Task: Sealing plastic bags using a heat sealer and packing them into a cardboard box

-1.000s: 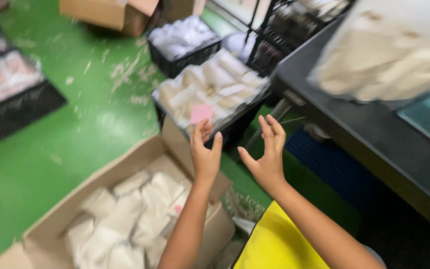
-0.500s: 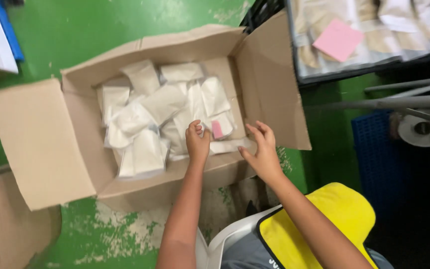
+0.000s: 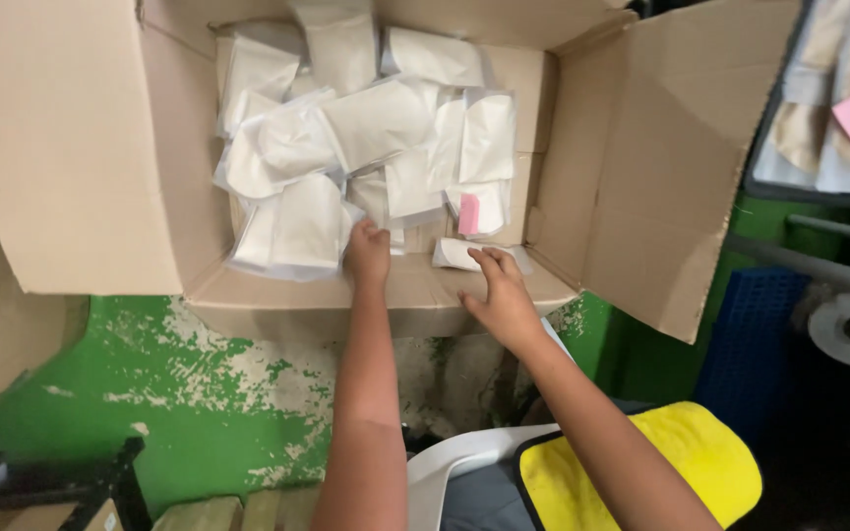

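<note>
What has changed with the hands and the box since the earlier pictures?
Both hands came down from mid-air into the box. The left hand now lies on the white packets; the right hand touches a packet at the front edge. Packets stayed heaped as before.

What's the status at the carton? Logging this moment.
Left hand on white bagged packets in open brown cardboard carton. Right hand on a flat white packet at near wall. Nothing blocking.

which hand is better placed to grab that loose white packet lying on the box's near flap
Probably the right hand: its fingertips already rest on the white packet at the box edge. The left hand is further left, among the piled packets.
</note>
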